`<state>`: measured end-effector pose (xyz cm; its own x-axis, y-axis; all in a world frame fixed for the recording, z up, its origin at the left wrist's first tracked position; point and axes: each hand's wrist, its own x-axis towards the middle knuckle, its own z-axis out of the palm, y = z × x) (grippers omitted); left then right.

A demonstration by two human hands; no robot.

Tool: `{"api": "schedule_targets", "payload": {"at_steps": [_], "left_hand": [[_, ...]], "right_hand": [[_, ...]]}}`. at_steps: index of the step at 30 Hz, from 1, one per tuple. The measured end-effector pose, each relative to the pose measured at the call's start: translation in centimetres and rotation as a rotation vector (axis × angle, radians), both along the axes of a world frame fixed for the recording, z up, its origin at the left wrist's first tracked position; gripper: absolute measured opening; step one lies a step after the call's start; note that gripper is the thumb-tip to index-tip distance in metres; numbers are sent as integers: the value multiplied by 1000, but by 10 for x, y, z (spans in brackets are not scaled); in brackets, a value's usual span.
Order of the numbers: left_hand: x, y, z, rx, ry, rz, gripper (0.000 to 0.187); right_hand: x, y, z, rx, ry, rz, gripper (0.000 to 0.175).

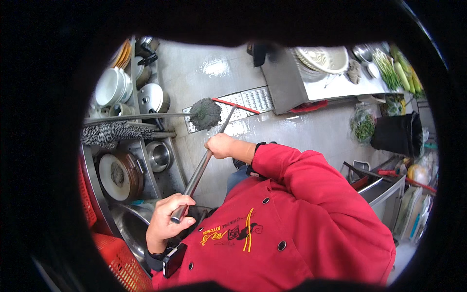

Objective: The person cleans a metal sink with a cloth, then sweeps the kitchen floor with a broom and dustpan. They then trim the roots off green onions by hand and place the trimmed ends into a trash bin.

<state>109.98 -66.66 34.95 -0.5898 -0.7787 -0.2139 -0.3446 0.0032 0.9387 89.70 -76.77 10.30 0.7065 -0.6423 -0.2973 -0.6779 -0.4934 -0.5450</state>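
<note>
My right hand (220, 145) is closed around the middle of the metal handle (199, 171) of a floor squeegee. My left hand (168, 218) wraps the handle's near end, its open tube tip showing between thumb and fingers. At the far end, the squeegee's red head (250, 109) lies across a perforated metal drain cover (257, 99) in the floor. Just left of it, a dark grey mop head (205, 114) rests on the same cover. The mop's long handle (160, 115) runs off to the left, with no hand seen on it.
Metal shelves on the left hold white bowls (110, 87), a lidded pot (154, 98) and a steel bowl (158, 156). Red plastic baskets (124, 261) stand lower left. On the right are a counter (328, 89) with colanders and vegetables, and a black bin (392, 134). The tiled floor looks wet.
</note>
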Motion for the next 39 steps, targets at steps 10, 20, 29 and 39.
{"api": "schedule_targets", "payload": {"at_steps": [10, 20, 29, 39], "left_hand": [[-165, -43, 62, -563, 179, -520, 34], [-398, -9, 71, -489, 202, -985, 39], [-573, 34, 58, -522, 104, -1164, 41], [-716, 17, 34, -383, 292, -1511, 60]], "right_hand": [[-137, 49, 87, -50, -79, -161, 19], [-379, 190, 96, 35, -15, -683, 15], [-536, 315, 64, -206, -164, -1351, 11], [-667, 339, 26, -585, -77, -1686, 16]]}}
